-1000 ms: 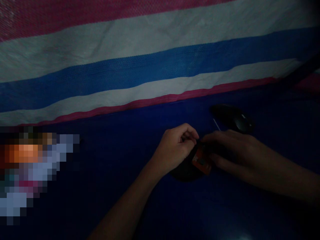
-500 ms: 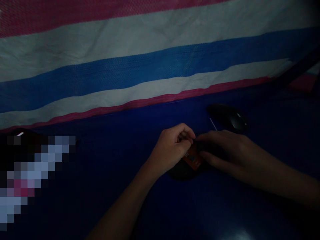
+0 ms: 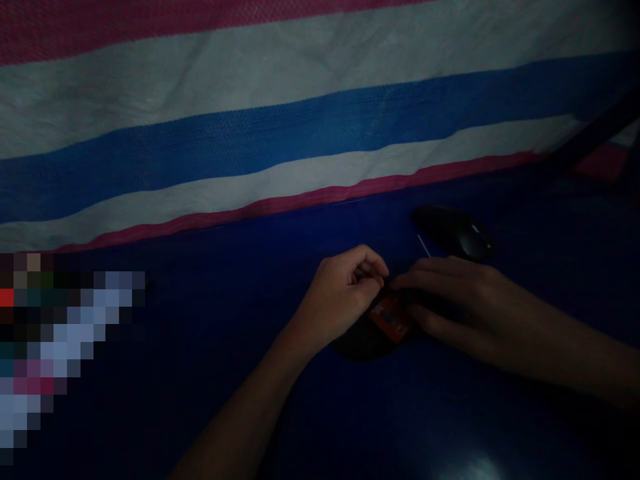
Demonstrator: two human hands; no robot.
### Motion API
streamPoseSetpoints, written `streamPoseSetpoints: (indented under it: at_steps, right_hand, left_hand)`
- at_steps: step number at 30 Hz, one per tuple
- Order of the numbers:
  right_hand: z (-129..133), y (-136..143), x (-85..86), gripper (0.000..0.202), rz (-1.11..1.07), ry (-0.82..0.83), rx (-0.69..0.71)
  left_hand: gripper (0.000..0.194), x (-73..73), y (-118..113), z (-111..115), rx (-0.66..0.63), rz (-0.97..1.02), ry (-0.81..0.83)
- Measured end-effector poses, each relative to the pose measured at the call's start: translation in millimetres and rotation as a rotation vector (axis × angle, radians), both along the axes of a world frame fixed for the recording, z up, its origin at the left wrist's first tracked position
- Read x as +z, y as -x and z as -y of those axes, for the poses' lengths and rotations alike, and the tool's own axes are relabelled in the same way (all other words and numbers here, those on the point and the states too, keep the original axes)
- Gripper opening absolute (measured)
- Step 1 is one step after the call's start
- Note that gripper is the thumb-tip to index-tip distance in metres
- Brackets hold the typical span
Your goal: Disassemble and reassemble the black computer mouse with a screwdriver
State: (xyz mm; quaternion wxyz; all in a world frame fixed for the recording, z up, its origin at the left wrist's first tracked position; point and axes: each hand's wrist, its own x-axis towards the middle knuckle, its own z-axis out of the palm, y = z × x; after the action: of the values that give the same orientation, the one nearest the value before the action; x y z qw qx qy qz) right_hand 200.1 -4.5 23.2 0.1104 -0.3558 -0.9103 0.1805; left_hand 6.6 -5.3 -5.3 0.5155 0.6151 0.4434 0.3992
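Note:
In the dim head view, my left hand (image 3: 350, 280) is closed in a pinch, thumb against curled fingers; what it holds is hidden. Beneath both hands lies a dark rounded object (image 3: 363, 340) on a blue surface (image 3: 210, 347). An orange piece with small dark markings (image 3: 391, 320) shows on top of this object. My right hand (image 3: 460, 297) grips the object's right side, fingers along the far edge and thumb nearer me. Its fingertips almost meet those of my left hand.
Beyond my right hand rests a black computer mouse (image 3: 453, 230), with a thin pale stick (image 3: 424, 246) beside it. A striped red, white and blue sheet (image 3: 280, 140) hangs behind. A blurred, pixelated patch (image 3: 75, 333) covers something at left.
The orange piece shows a little more between my hands, and my right thumb sits slightly farther right. My left hand keeps its pinch. The whole view has shifted slightly.

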Motion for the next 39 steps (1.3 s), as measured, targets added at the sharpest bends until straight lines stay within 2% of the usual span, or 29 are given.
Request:
streamPoseSetpoints:
  at_steps: [15, 29, 39]
  right_hand:
    - [-1.7, -3.7, 1.6, 0.017, 0.002, 0.095, -0.007]
    - [-6.2, -6.4, -9.7, 0.02, 0.058, 0.026, 0.014]
    - [-2.4, -6.5, -3.2, 0.017, -0.02, 0.01, 0.019]
  left_hand:
    - [0.022, -0.1, -0.2, 0.1, -0.01, 0.016, -0.008]
    - [0.019, -1.1, -0.8, -0.4, -0.012, 0.024, 0.001]
    - [0.019, -0.7, 0.0, -0.1, -0.008, 0.015, -0.005]
